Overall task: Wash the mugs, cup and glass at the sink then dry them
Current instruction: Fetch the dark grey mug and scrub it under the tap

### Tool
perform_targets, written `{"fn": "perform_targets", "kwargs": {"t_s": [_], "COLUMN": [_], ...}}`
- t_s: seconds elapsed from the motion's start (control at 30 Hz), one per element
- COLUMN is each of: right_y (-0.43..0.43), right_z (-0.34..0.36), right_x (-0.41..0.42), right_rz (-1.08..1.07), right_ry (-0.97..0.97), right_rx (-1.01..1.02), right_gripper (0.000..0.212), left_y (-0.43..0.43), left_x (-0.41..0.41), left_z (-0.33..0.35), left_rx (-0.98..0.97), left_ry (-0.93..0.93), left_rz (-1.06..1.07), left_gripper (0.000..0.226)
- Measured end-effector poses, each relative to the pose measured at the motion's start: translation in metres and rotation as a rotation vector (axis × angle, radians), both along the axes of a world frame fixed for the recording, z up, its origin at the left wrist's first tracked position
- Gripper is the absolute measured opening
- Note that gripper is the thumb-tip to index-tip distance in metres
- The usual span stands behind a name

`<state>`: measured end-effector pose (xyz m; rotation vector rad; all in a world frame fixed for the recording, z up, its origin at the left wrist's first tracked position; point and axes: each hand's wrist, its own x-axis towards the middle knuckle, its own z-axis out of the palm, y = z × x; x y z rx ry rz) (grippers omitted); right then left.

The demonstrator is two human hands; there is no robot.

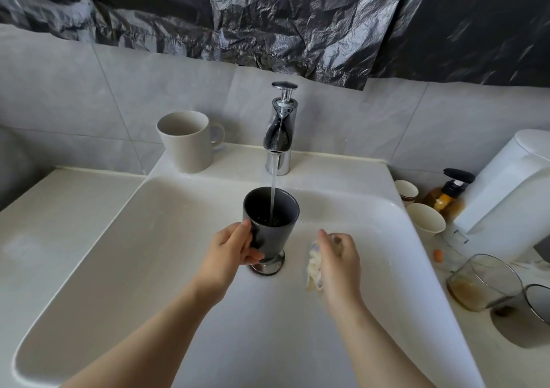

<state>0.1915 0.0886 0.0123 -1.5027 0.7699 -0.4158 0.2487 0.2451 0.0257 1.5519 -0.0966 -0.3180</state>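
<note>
Mug [272, 218], dark grey, sits upright in the middle of the sink [143, 256], directly over the chrome drain plug [268, 266]. I cannot tell whether its base touches the plug.

My left hand [230, 247] grips the mug by its left side, fingers curled round it and thumb up near the rim. My right hand [339, 253] is closed round a crumpled pale cloth [315, 264], held over the basin just right of the mug and apart from it.

Water [273, 197] runs in a thin stream from the chrome tap [279, 137] straight into the mug's mouth, and some has pooled in the bottom.

On the back ledge, left of the tap, a beige mug [187, 142] stands upright with its handle to the right.

On the counter right of the basin:
- Two pale cups [425, 218] stand upright, one behind the other.
- An amber pump bottle [446, 197] with a black head is just beside them. Any print on it is too small to read.
- A white appliance [512, 185] is behind the bottle.
- A clear glass [482, 283] nearer to me has brown residue in its bottom.
- A second dark-tinted vessel [538, 301] is just beside the glass, cut off by the frame edge.

Crumpled black plastic sheeting [268, 15] hangs over the grey wall tiles above.
</note>
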Motion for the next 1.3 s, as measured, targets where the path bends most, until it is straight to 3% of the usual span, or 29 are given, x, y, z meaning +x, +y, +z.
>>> {"fn": "perform_targets", "kwargs": {"t_s": [0.2,0.33,0.43,0.53,0.63,0.87,1.07,1.3], "right_y": [0.003,0.006,0.005,0.002,0.001,0.004,0.002,0.002], "right_z": [0.008,0.013,0.008,0.004,0.004,0.014,0.007,0.008], "right_x": [-0.001,-0.001,0.000,0.000,0.000,-0.005,-0.006,-0.007], "right_rz": [0.008,0.036,0.041,0.010,-0.028,0.005,-0.010,-0.008], "right_ry": [-0.048,-0.043,-0.031,-0.022,-0.016,-0.018,-0.027,-0.029], "right_rx": [0.174,0.224,0.167,0.102,0.055,0.042,0.014,-0.019], "right_gripper": [0.011,0.015,0.016,0.004,0.018,0.021,0.014,0.007], "left_y": [0.006,0.010,0.010,0.010,0.010,0.005,0.008,0.003], "left_x": [0.005,0.006,0.004,0.003,0.002,-0.002,-0.001,0.001], "left_z": [0.002,0.004,0.003,0.003,0.003,0.004,0.005,0.000], "left_rx": [-0.019,0.023,0.035,0.058,0.062,0.029,0.024,0.019], "left_ry": [-0.017,-0.047,-0.040,-0.052,-0.069,-0.077,-0.131,-0.068], "left_rz": [0.064,0.054,0.021,-0.018,-0.039,-0.044,-0.070,-0.043], "left_gripper": [0.044,0.044,0.042,0.040,0.041,0.041,0.030,0.036]}}
